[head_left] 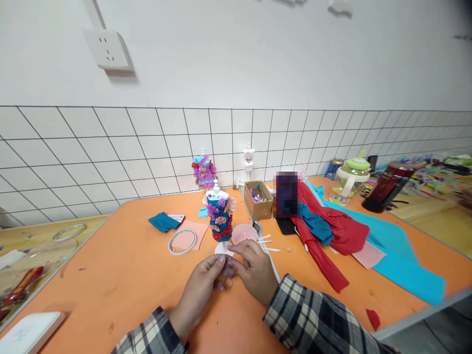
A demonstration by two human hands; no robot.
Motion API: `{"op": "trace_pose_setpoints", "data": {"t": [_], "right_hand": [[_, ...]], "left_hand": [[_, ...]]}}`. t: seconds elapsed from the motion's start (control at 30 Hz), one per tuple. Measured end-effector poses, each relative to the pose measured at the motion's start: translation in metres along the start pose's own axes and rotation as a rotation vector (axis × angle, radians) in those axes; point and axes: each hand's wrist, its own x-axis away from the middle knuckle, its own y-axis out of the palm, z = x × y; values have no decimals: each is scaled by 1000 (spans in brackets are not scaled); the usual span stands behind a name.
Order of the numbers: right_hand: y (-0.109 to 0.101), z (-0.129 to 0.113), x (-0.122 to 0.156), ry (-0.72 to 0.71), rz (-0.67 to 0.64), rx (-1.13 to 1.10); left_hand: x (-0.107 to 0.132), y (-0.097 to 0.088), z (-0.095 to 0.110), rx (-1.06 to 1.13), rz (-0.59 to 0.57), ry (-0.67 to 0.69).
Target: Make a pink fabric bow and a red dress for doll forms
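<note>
My left hand point(205, 279) and my right hand point(254, 269) meet at the front of the orange table, fingers pinched together. Below the fingertips shows a small ring-like loop point(228, 283), perhaps part of a tool; what else lies between the fingers is hidden. Just beyond them stands a miniature dress form point(220, 219) in a dark blue dress with purple, peach and red fabric flowers. Its round white base point(222, 250) is partly behind my fingers. A pink bowl point(245, 233) sits right behind my right hand, with several cotton swabs point(271, 249) beside it.
A roll of tape point(182, 242) lies on pink cloth at left, near folded blue fabric point(164, 222). Behind are a dressed form point(204, 172), a bare white form point(249, 160) and a cardboard box point(262, 209). Red fabric point(341, 231), a blurred phone-like screen point(286, 196) and bottles occupy the right.
</note>
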Motion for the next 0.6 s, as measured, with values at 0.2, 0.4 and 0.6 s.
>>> {"op": "trace_pose_setpoints", "data": {"t": [0.2,0.4,0.6], "right_hand": [[-4,3,0,-72,39,-77],[-10,2,-4,-145,-9,-186],[-10,4,-6,-89,-15,-233]], "left_hand": [[3,-1,0,88,-37,14],[5,1,0,122,-4,-15],[6,0,1,66,26,-14]]}}
